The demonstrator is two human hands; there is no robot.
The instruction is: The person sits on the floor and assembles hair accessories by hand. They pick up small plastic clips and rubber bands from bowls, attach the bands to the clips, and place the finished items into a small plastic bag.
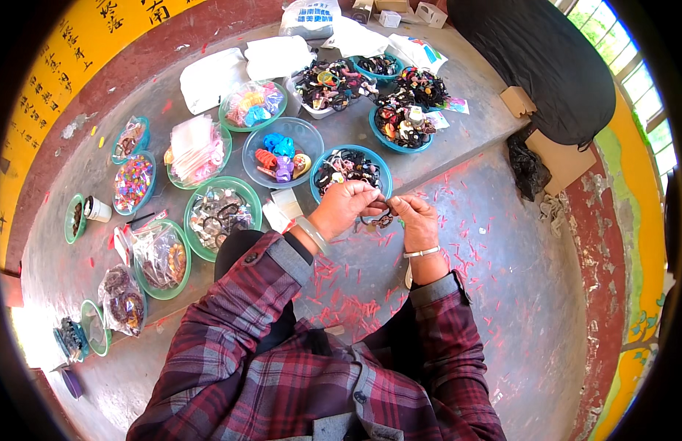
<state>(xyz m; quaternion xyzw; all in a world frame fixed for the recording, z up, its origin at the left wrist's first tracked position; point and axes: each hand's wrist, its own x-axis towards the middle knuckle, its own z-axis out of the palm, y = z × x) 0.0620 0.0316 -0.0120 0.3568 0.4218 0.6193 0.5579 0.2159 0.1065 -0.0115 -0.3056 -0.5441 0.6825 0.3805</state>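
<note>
My left hand (342,209) and my right hand (420,225) meet in front of me, each in a pinch. A thin dark cord, looped like a hair tie (382,220), is stretched between the fingertips and hangs a little below them. Its fine details are too small to make out. Just beyond my left hand stands a blue bowl (388,178) of black hair ties with small light-coloured charms. A white card or paper packet (286,201) lies left of that hand.
More bowls spread to the left: a see-through bowl (247,151) with bright hair clips, a green bowl (257,213) of bagged bands, another with pink packets (191,149). A white tray (320,112) heaped with hair ties stands farther back. Red scraps litter the concrete (532,294).
</note>
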